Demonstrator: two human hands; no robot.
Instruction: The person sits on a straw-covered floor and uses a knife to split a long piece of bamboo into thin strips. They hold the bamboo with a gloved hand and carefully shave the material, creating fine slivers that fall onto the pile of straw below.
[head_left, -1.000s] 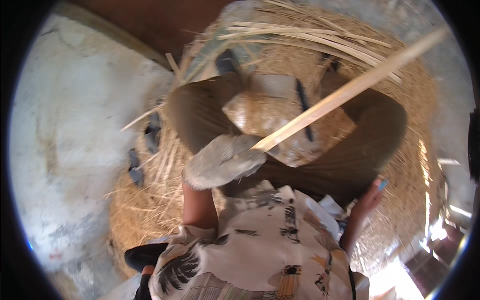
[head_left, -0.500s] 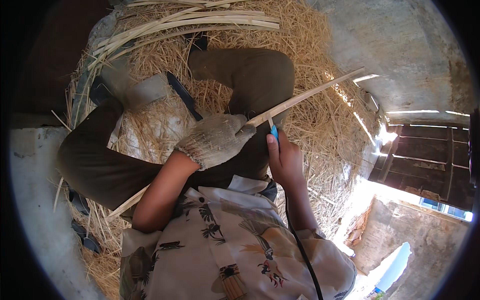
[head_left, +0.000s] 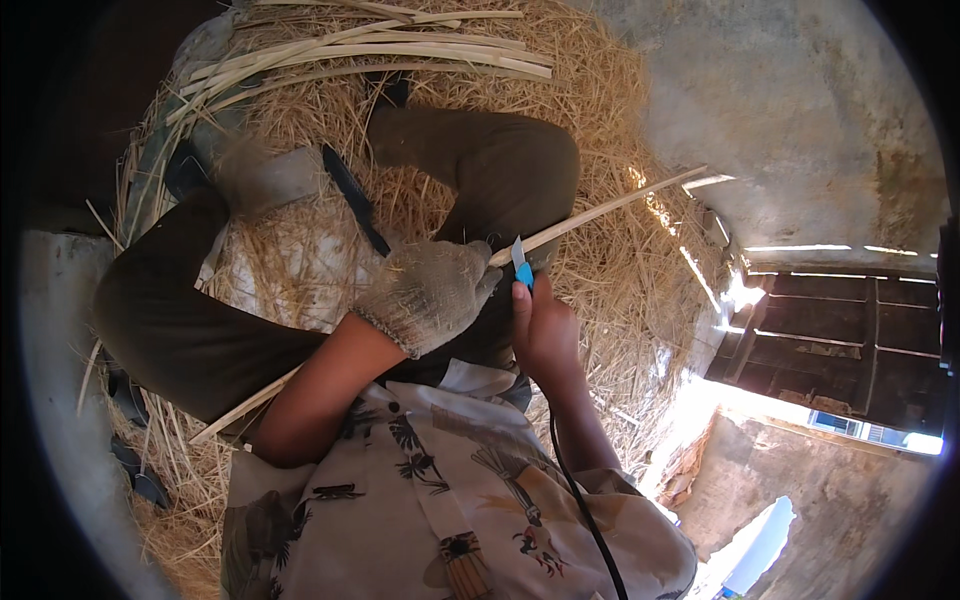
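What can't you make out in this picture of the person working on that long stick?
Head view:
- Left hand: covered by a glove, so the fingers' hold on the stick is hidden.
- Stick's middle: hidden behind the glove and forearm.
- Small blue-handled blade in the right hand: too small to tell where its edge meets the stick.
- Feet: buried in straw.

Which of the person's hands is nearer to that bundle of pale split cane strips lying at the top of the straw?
Left. The gloved left hand lies below the bundle of pale cane strips; the bare right hand, holding a small blue knife, is lower and further right.
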